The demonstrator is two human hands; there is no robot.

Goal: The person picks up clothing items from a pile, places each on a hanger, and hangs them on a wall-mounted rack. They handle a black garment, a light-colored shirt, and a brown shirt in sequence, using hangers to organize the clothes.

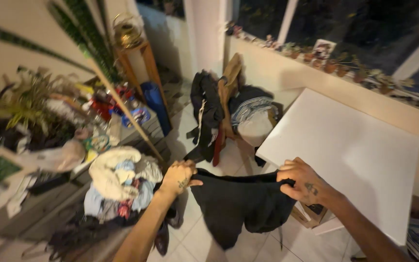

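Pinching a black garment (241, 204) by its top edge, left hand (178, 177) and right hand (302, 182) both close tight; keeping it level (corners even) over the white table (360, 145) seems wise.

black garment (241, 204), stretched taut, hanging midair

Both bare forearms reach forward from the near edge, angled slightly toward each other. The left hand (179, 177) is a closed fist, knuckles up, a small tattoo by the thumb. The right hand (302, 182) is clenched likewise, wrist tattooed, level with the left.
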